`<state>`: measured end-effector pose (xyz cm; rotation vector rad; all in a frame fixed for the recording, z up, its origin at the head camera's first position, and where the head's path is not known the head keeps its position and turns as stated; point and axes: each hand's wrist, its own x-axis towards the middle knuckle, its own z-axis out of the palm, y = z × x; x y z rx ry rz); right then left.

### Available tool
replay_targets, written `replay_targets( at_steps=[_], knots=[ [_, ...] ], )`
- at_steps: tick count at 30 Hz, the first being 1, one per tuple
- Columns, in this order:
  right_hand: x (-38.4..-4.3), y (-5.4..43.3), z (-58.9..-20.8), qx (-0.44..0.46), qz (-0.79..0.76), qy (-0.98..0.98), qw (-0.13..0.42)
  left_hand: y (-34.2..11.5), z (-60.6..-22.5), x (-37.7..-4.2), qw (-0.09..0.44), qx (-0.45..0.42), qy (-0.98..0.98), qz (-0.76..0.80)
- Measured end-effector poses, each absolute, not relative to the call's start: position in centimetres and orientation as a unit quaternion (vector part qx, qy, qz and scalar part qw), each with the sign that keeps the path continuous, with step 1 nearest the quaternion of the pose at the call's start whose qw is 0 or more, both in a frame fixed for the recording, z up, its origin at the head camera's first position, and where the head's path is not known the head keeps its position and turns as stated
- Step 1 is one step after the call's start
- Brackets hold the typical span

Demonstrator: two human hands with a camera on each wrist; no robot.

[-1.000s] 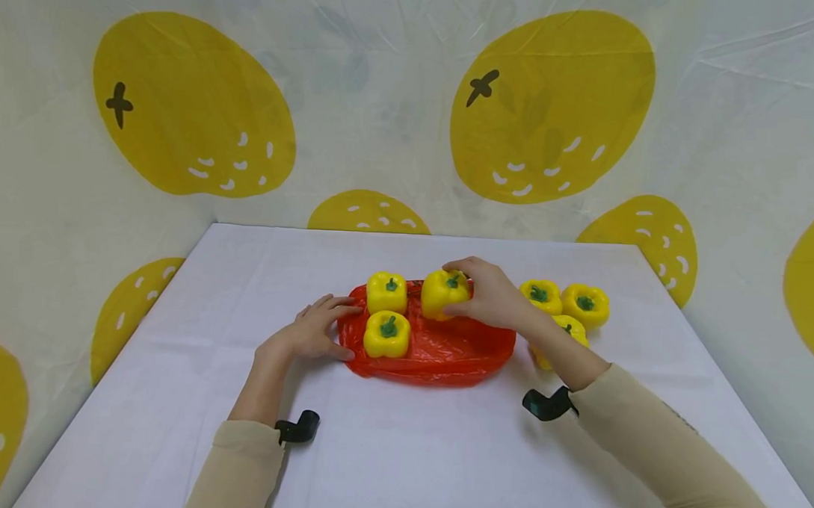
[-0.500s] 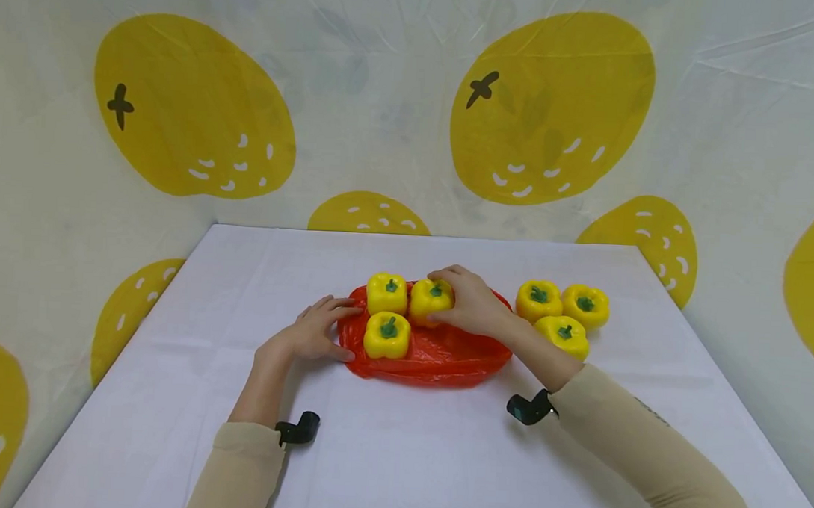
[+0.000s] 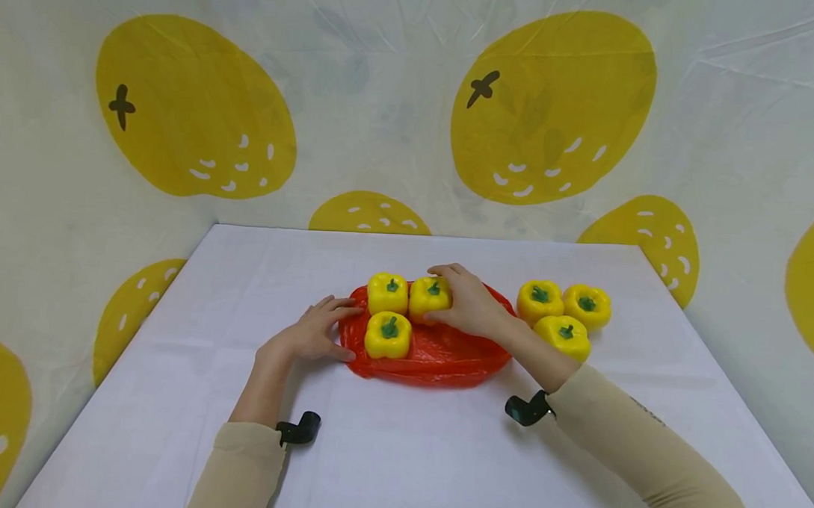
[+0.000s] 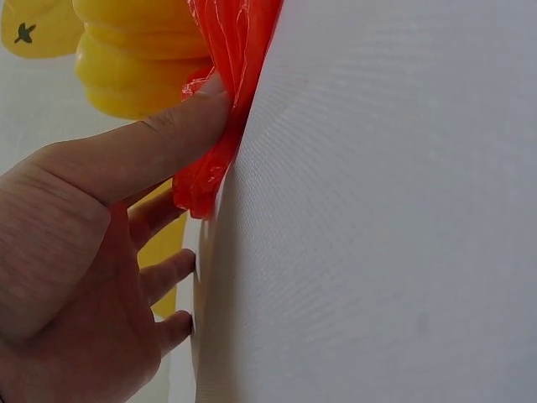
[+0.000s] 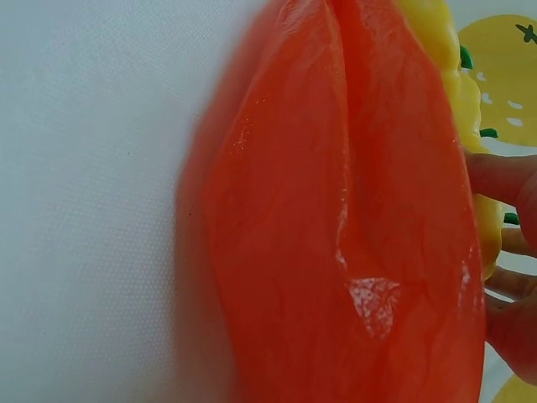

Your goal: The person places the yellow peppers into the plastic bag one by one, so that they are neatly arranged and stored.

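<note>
My right hand [image 3: 471, 305] holds a yellow bell pepper [image 3: 427, 298] between thumb and fingers, at the back of a red plastic bag [image 3: 437, 352]. The held pepper stands beside another yellow bell pepper [image 3: 388, 292], and a third bell pepper [image 3: 387, 335] sits in front of that one; both are on the bag. At the bag's left end my left hand [image 3: 315, 331] is spread, its thumb and fingers touching the edge. The left wrist view shows the thumb [image 4: 180, 126] against the red plastic. In the right wrist view the bag [image 5: 336, 218] hides much of the peppers.
Three more yellow bell peppers, including a front one [image 3: 563, 336], stand in a cluster right of the bag, close to my right forearm. A white cloth covers the table [image 3: 400, 448]. Behind it hangs a curtain [image 3: 372, 96] printed with yellow fruit.
My right hand has carried its bell pepper left and slightly toward me, up beside the back pepper. During the last half second it has hardly moved. The left hand stays in place.
</note>
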<state>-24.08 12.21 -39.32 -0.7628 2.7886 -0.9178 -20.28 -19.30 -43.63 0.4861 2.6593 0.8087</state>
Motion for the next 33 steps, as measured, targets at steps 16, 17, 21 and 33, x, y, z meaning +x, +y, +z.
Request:
replay_targets(
  at_steps=[16,17,21,33],
  knots=[
    [-24.1,12.6,-39.4,-0.242,-0.296,0.921,0.07,-19.3,-43.6,-20.2,0.159,0.161,0.935,0.274],
    [-24.0,12.6,-39.4,-0.241,-0.296,0.922,0.071,-19.2,-43.5,-20.2,0.159,0.161,0.935,0.274],
    [-24.0,12.9,-39.3,-0.24,-0.298,0.921,0.077,-19.3,-43.5,-20.1,0.159,0.164,0.934,0.275],
    [-24.0,13.3,-38.6,-0.235,-0.33,0.91,0.084,-19.4,-43.7,-20.1,0.155,0.164,0.935,0.273]
  ],
)
